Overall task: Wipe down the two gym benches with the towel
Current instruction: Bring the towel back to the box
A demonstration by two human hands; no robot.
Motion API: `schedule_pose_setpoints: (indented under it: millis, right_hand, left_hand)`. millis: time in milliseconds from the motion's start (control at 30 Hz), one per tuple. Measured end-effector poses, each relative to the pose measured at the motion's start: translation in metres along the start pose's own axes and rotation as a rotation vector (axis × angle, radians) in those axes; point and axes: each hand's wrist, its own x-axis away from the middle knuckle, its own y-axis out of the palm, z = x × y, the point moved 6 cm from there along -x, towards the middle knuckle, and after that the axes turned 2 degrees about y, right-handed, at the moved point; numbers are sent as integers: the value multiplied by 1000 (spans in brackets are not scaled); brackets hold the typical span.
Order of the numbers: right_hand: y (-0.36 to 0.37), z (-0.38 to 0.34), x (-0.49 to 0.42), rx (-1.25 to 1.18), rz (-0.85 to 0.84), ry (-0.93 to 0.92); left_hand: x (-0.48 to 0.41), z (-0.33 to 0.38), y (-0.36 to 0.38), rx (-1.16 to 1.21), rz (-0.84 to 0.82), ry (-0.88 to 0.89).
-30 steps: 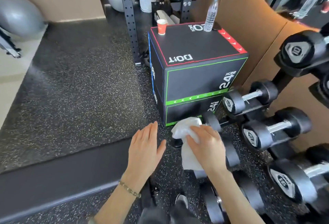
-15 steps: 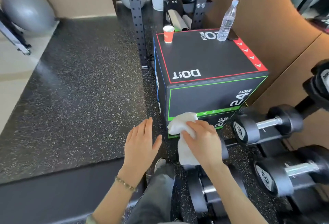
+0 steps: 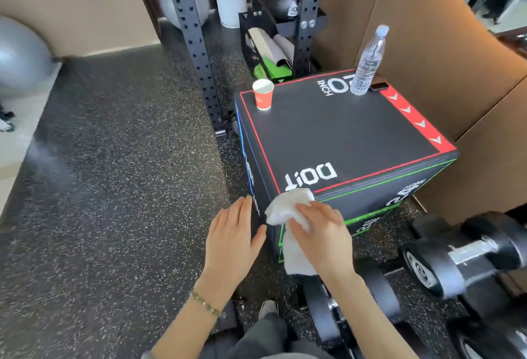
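At the lower centre of the frame, the white towel (image 3: pixel 288 212) hung bunched in front of the near corner of the black box (image 3: pixel 342 136). Soft, light and limp, it seemed best gathered in a fistful. The right hand (image 3: pixel 323 237) gripped it with curled fingers; the left hand (image 3: pixel 231 240) was spread flat, holding nothing.

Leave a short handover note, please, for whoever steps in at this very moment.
Right hand grips the white towel, bunched, at the near corner of the black box; contact unclear.
Left hand open, holding nothing, beside the box.
Red cup and water bottle stand on the box top.
Done: cannot tell; no bench in view.
Left: find both benches and wipe them.
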Motion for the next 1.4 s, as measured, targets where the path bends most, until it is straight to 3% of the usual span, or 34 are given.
schedule_pose_setpoints:
  millis: [400, 667, 1100, 1400]
  right_hand:
    - [46, 11, -60, -46, -15, -40]
    - [97, 3, -116, -18, -7, -6]
    - [190, -42, -225, 185, 197, 433]
    - [181, -30, -221, 291, 357, 716]
  left_hand:
    - [-62, -13, 30, 68, -4, -69]
    - [-134, -59, 49, 56, -54, -28]
    - [-317, -160, 72, 92, -209, 467]
    - [-359, -134, 100, 172, -276, 761]
